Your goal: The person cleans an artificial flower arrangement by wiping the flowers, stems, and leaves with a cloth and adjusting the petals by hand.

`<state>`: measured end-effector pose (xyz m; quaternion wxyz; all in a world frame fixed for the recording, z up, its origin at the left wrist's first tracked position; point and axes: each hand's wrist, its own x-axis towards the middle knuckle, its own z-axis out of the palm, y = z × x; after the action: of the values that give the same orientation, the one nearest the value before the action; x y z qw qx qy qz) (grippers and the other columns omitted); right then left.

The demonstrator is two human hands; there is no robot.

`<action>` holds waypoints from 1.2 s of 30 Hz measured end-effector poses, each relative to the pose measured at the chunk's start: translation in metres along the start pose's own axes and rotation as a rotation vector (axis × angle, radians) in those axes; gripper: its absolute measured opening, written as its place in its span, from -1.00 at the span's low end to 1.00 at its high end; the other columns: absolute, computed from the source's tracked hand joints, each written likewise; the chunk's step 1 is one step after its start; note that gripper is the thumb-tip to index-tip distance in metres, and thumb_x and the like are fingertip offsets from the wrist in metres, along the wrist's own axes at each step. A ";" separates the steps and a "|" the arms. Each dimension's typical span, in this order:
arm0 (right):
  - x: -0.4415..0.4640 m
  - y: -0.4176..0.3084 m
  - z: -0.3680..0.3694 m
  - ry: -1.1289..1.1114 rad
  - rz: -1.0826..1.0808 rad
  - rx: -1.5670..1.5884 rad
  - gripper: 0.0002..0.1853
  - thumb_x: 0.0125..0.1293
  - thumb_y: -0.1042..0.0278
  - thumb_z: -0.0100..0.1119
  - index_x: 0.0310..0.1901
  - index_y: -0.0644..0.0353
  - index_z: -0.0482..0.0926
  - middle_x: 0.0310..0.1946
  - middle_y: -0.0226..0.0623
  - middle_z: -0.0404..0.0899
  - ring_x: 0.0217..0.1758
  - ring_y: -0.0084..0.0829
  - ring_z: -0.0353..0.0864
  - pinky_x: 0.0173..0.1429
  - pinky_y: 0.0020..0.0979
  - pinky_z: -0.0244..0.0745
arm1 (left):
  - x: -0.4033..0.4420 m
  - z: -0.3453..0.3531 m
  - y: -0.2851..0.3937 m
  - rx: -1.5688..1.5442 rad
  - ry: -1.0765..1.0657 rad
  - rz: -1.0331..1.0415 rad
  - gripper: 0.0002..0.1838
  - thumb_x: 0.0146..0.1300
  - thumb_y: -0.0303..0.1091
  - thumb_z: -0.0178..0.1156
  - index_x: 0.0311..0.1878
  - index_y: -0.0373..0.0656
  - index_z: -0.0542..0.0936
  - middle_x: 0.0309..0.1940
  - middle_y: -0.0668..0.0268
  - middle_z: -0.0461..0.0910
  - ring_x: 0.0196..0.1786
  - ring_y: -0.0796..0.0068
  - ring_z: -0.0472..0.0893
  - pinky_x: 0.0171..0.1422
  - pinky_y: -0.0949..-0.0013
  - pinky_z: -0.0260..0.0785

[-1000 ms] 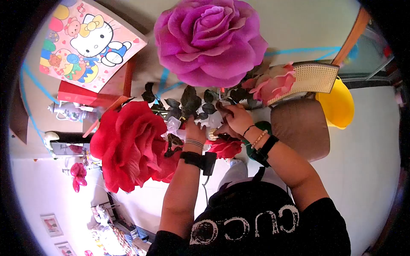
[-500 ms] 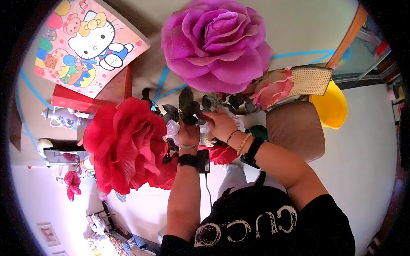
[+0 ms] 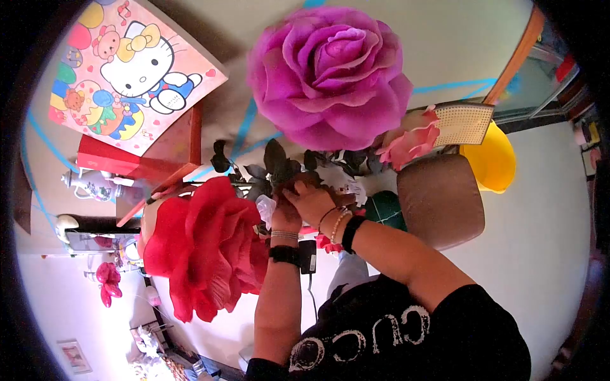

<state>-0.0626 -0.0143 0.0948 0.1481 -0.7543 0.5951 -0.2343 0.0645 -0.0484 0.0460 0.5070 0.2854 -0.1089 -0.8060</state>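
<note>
My left hand point(image 3: 286, 216) is closed at the base of the dark leaves point(image 3: 275, 159), around the leafy stems of the artificial flowers, though the stems are mostly hidden. Over it lies my right hand point(image 3: 312, 204), its fingers bent and touching the left hand; whatever they pinch is hidden. Above the hands a large purple artificial rose point(image 3: 333, 79) faces the camera. A big red artificial rose point(image 3: 206, 254) hangs to the left, and a smaller pink flower point(image 3: 412, 143) is at the right. White petals point(image 3: 266, 209) show beside my left wrist.
A brown padded seat point(image 3: 440, 202) and a yellow bucket point(image 3: 492, 159) stand at the right. At upper left a cartoon cat picture point(image 3: 143, 76) leans by a red box point(image 3: 108, 155). A black adapter point(image 3: 307, 256) with a cord hangs below my hands.
My right hand has come left and down onto the left hand. The red rose has shifted down and right and tilted. The purple rose sits slightly lower and further right in view.
</note>
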 end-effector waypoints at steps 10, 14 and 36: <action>-0.015 0.077 -0.001 -0.139 0.340 0.187 -0.60 0.05 0.34 0.03 0.00 -0.04 0.45 -0.17 -0.09 0.35 -0.14 -0.07 0.46 -0.08 -0.23 0.43 | 0.001 0.002 0.003 -0.131 0.105 0.149 -0.67 0.28 -0.24 -0.23 -0.03 -0.16 0.42 0.02 0.20 0.43 0.07 0.24 0.39 0.23 0.13 0.11; -0.012 0.070 -0.024 0.007 0.341 0.336 -0.64 0.06 0.38 0.00 -0.04 -0.02 0.49 -0.10 -0.04 0.34 -0.12 -0.05 0.44 -0.04 -0.23 0.40 | 0.012 -0.004 -0.004 -0.026 -0.066 0.060 -0.66 0.26 -0.19 -0.14 0.01 -0.14 0.40 0.01 0.25 0.44 0.07 0.28 0.37 0.20 0.15 0.12; 0.035 0.000 -0.019 0.065 -0.110 0.041 -0.69 0.18 0.31 -0.15 -0.04 0.02 0.44 -0.28 -0.16 0.37 -0.28 -0.22 0.53 -0.35 -0.27 0.51 | 0.009 0.015 -0.008 -0.233 -0.068 0.088 -0.55 0.21 -0.07 -0.05 0.10 -0.10 0.36 0.08 0.23 0.38 0.14 0.22 0.32 0.30 0.18 0.05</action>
<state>-0.0664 -0.0475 0.1165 0.1312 -0.7746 0.5524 -0.2786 0.0467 -0.0546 0.0510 0.5675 0.1920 -0.0442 -0.7994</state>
